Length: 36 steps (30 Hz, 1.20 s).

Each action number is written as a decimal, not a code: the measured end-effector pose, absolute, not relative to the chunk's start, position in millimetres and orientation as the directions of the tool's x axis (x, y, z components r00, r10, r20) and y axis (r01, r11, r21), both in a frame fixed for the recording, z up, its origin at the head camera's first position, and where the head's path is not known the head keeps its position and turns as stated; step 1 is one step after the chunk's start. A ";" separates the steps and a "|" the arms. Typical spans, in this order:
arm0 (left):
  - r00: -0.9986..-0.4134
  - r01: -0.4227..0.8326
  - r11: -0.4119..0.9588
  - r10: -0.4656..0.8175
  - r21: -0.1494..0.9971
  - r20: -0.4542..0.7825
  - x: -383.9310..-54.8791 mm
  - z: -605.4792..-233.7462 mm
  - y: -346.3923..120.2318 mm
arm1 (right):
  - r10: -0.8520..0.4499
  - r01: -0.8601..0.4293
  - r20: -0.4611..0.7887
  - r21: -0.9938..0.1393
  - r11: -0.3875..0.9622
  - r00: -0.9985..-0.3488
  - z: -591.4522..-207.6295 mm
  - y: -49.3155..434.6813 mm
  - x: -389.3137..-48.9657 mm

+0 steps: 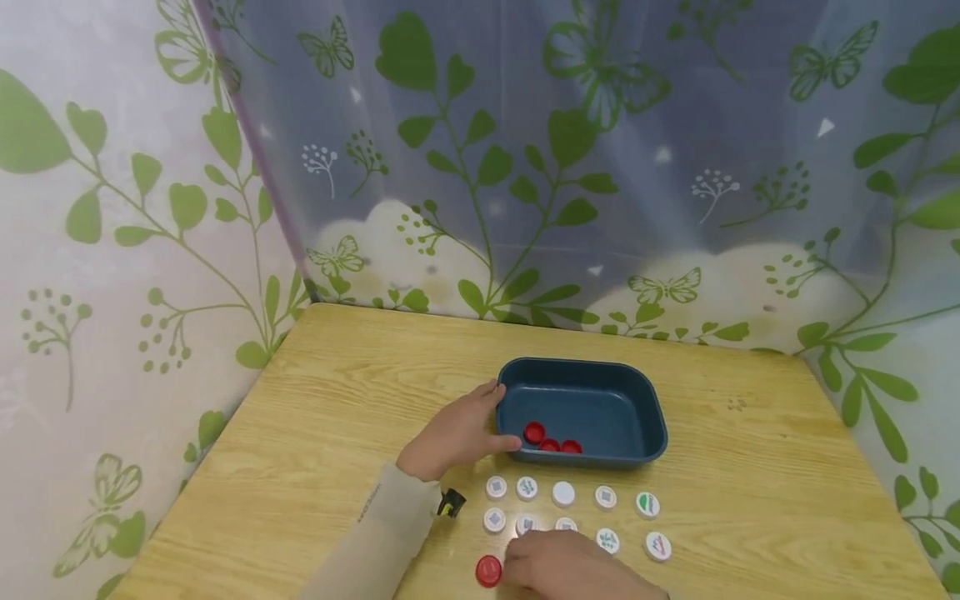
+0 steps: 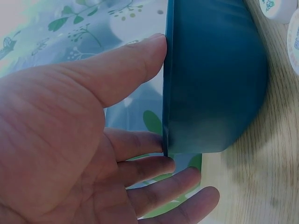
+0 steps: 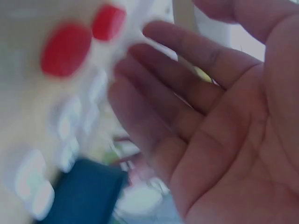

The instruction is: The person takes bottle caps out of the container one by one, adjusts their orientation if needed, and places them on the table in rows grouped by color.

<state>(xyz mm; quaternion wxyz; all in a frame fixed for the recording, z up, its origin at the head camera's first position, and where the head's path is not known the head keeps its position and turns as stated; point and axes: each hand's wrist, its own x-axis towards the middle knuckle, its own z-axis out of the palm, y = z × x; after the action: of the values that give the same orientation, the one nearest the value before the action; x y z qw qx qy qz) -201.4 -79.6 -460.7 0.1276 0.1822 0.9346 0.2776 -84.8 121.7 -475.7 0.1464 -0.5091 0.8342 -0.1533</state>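
A dark blue plastic tub stands on the table with three red bottle caps in its front left corner. My left hand rests against the tub's left end, thumb on the front rim and fingers spread along the side; in the left wrist view its straight fingers touch the rim. My right hand is at the near side of the table, beside a red bottle cap. In the right wrist view the loosely extended fingers hold nothing, and two red caps lie past the fingertips; that view is blurred.
Two rows of white bottle caps, some with printed marks, lie between the tub and my right hand, which partly covers the nearer row. The wooden table meets a leaf-patterned curtain at the back and sides.
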 end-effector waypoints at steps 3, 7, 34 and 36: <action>-0.901 0.270 0.778 0.411 0.567 -0.135 -202.2 -462.9 -79.2 | -0.850 -0.725 -0.133 -0.466 0.508 -0.510 -467.8 126.8 -83.7; -0.903 0.267 0.778 0.407 0.568 -0.133 -203.4 -464.1 -79.2 | -0.832 -0.695 -0.157 -0.479 0.535 -0.533 -465.3 127.2 -82.4; -0.898 0.281 0.787 0.417 0.549 -0.139 -209.8 -473.6 -83.0 | -0.816 -0.822 -0.131 -0.008 0.569 -0.564 -428.4 157.8 -234.8; -0.895 0.279 0.788 0.420 0.550 -0.148 -208.3 -474.6 -80.0 | -0.826 -0.844 -0.191 0.031 0.536 -0.531 -436.7 152.9 -236.1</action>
<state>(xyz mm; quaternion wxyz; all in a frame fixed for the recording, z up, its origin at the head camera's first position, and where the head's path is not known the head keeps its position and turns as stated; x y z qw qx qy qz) -208.3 -80.0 -474.6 0.1322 0.1865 0.9361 0.2673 -236.1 152.9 -436.7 0.0767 -0.4781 0.8729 0.0596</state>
